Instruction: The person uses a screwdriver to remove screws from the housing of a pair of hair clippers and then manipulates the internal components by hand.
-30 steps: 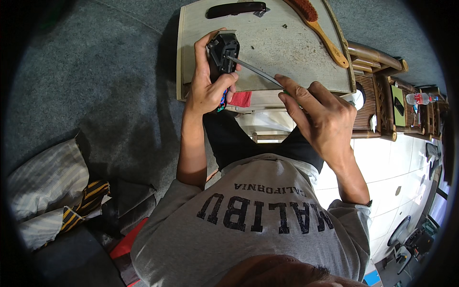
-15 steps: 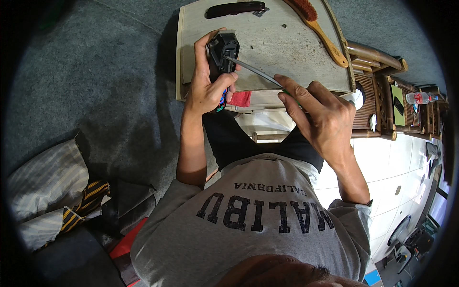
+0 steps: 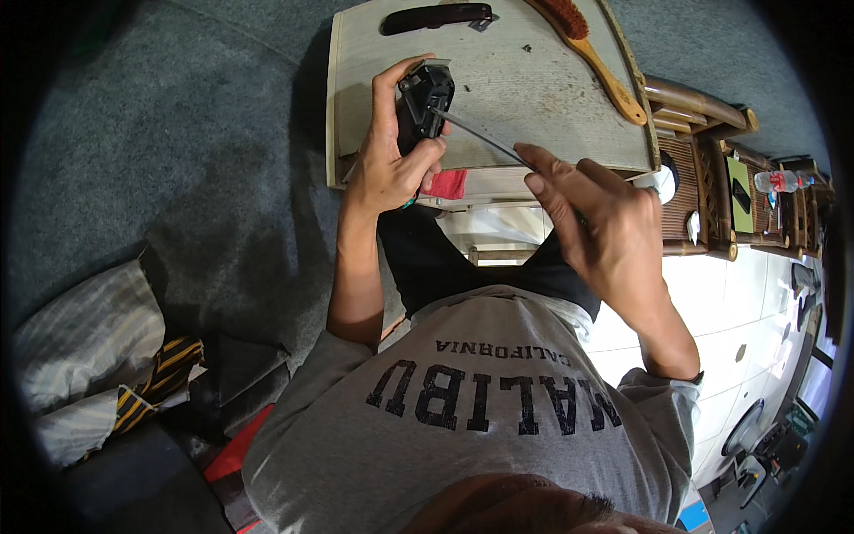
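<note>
My left hand [image 3: 391,169] is closed round a black hair clipper [image 3: 427,100], holding it up over the table's near left part. Its blade end points away from me, and dark inner parts show on the side facing up. In my right hand [image 3: 605,218] is a screwdriver [image 3: 485,135], gripped at the handle, which the fingers mostly hide. The long metal shaft slants left, and its tip meets the clipper's inner parts near their middle. A dark red, curved, shell-like piece [image 3: 436,18] lies at the table's far edge.
The pale wooden table [image 3: 534,116] has dark bits scattered on it. A wooden-handled brush [image 3: 605,76] lies at its right side, and a red cloth [image 3: 447,184] hangs at the near edge. Bamboo furniture [image 3: 703,178] stands to the right, with a plastic bottle [image 3: 776,182] beyond.
The clipper has shifted slightly right and turned a little in my left hand. My right hand and the screwdriver have moved slightly too, with the tip still at the inner parts.
</note>
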Motion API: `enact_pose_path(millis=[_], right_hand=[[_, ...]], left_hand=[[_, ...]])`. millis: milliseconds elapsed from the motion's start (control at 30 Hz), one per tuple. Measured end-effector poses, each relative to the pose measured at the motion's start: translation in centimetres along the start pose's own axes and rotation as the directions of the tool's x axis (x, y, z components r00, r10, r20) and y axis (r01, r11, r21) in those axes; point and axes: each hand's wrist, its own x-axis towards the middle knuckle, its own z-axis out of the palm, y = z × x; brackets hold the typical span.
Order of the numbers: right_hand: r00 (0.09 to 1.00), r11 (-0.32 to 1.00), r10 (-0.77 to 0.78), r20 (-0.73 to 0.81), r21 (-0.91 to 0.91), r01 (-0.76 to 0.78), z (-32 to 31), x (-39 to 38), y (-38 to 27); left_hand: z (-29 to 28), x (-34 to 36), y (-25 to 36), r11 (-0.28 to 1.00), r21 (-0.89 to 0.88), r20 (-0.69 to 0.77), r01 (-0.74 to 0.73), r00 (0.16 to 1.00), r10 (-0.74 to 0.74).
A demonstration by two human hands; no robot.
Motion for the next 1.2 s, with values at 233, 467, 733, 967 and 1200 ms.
enact_pose_path(millis=[233, 467, 733, 967, 1200], right_hand=[[0.946, 0.897, 0.214, 0.244, 0.334, -0.289, -0.7, 0.6, -0.2], [0.968, 0.911, -0.234, -0.087, -0.367, 0.187, 0.7, -0.2, 0.5], [0.999, 0.995, -0.033, -0.043, -0.095, 0.029, 0.2, 0.3, -0.9], [0.807, 0.619, 0.3, 0.508, 0.541, -0.57, -0.6, 2.0, 1.9], [0.935, 0.696, 0.287, 0.209, 0.625, -0.354, 2.8, 1.7, 2.2]], left_hand=[[0.0, 0.0, 0.5, 0.998, -0.004, 0.018, 0.057, 0.998, -0.057], [0.1, -0.1, 0.2, 0.999, 0.005, -0.008, 0.049, 0.999, -0.049], [0.2, 0.1, 1.0, 0.997, 0.042, 0.018, 0.064, 0.998, -0.064], [0.0, 0.0, 0.6, 0.996, -0.042, 0.026, 0.074, 0.997, -0.073], [-0.3, 0.1, 1.0, 0.956, -0.284, -0.081, 0.073, 0.992, -0.1]])
